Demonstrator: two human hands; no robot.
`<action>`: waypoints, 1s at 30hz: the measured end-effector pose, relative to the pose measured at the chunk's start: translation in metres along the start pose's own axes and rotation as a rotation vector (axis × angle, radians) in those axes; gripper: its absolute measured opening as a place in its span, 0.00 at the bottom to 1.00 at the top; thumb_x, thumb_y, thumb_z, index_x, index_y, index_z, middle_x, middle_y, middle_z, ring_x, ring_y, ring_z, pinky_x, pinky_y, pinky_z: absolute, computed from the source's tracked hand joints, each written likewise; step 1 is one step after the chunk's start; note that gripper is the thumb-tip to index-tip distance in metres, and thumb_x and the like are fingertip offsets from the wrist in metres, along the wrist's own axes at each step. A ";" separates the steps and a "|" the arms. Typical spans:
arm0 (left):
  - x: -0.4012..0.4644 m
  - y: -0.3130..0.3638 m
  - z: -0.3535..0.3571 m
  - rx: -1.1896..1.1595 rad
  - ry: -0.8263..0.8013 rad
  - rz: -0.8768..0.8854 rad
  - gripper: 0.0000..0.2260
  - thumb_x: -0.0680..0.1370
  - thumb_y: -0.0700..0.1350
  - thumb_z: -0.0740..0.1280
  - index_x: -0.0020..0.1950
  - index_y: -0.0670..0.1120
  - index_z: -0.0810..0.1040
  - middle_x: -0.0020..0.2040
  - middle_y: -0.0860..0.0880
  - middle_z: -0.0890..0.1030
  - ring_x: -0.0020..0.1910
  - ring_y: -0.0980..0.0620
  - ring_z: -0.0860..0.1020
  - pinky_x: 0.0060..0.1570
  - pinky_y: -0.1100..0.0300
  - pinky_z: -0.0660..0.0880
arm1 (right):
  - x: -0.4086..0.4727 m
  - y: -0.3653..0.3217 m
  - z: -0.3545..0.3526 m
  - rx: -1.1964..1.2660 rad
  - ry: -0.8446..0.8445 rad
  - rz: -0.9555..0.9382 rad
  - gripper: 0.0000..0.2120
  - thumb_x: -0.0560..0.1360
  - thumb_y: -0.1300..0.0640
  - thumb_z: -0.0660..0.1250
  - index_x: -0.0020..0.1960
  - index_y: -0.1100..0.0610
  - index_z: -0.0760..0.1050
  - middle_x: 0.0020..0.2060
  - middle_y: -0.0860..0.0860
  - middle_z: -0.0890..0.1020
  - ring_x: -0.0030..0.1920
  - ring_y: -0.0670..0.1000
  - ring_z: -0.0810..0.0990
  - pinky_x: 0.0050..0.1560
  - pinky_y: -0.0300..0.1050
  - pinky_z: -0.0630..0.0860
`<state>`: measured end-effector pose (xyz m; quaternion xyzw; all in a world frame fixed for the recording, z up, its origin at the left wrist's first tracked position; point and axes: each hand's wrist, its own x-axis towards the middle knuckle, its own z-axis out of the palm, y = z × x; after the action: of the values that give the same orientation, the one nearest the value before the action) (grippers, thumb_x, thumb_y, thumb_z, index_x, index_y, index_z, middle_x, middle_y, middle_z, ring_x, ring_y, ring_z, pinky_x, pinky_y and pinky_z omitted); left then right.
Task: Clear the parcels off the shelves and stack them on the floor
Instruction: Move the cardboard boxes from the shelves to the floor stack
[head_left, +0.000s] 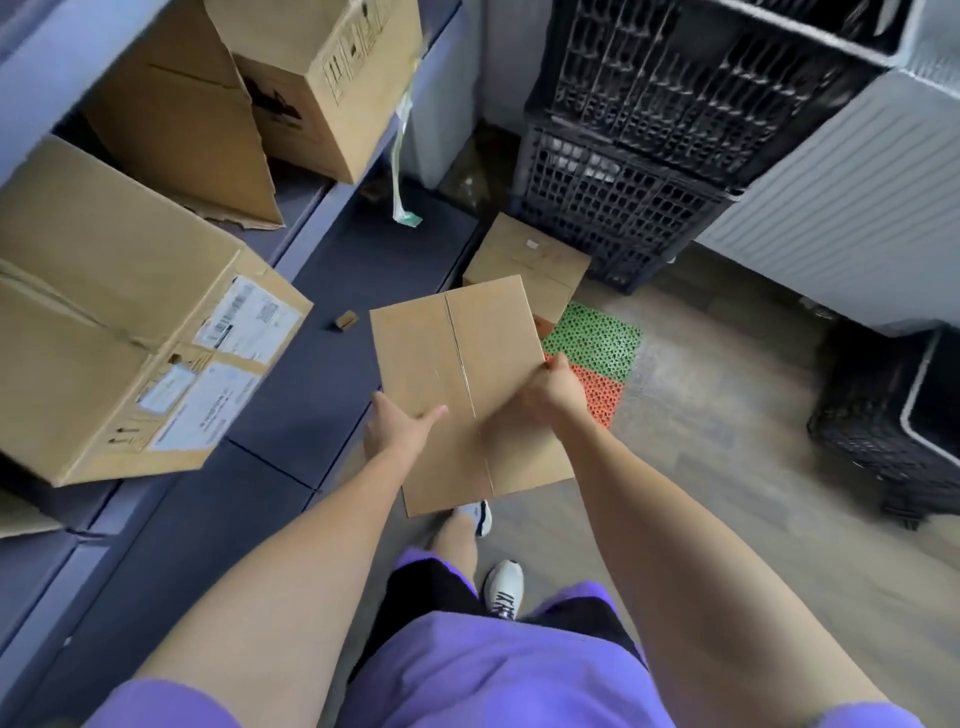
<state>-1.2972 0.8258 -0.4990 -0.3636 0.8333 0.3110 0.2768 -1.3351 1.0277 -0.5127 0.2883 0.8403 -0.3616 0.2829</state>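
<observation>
We grip the flat brown cardboard parcel (467, 395) (taped seam up): left hand (397, 428), right hand (553, 387), above the floor.

You're in a storeroom: labelled cardboard boxes (124, 332) crowd grey shelves (322, 364) at left, stacked black plastic crates (649, 140) fill the upper right.

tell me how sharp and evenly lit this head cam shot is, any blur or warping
Head view: motion blur smears the black crates and the right hand; the held cardboard box and the labelled box on the shelf read fairly sharp. Wide-angle warping bends the shelf edge and radiator. Light is soft and even, no glare.
</observation>
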 end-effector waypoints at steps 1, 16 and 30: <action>0.016 0.004 0.006 -0.009 0.003 -0.013 0.38 0.70 0.61 0.75 0.68 0.42 0.63 0.65 0.41 0.75 0.62 0.39 0.75 0.46 0.51 0.72 | 0.018 -0.005 0.004 -0.020 -0.003 0.005 0.20 0.75 0.57 0.62 0.66 0.57 0.64 0.57 0.58 0.78 0.53 0.60 0.77 0.49 0.48 0.71; 0.198 0.033 0.168 -0.159 0.075 -0.193 0.35 0.71 0.53 0.77 0.66 0.37 0.64 0.64 0.38 0.74 0.65 0.37 0.72 0.58 0.49 0.71 | 0.261 0.033 0.091 -0.162 -0.073 0.027 0.16 0.77 0.56 0.58 0.63 0.57 0.64 0.50 0.58 0.78 0.50 0.61 0.78 0.45 0.52 0.74; 0.333 0.031 0.342 -0.365 0.170 -0.424 0.37 0.71 0.54 0.77 0.67 0.36 0.61 0.64 0.35 0.75 0.61 0.34 0.75 0.57 0.49 0.73 | 0.449 0.076 0.153 -0.296 -0.145 -0.103 0.23 0.79 0.56 0.56 0.74 0.51 0.62 0.69 0.55 0.69 0.68 0.61 0.70 0.69 0.59 0.65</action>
<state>-1.4344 0.9445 -0.9414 -0.5982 0.6893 0.3593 0.1950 -1.5444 1.0789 -0.9425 0.1733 0.8753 -0.2679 0.3632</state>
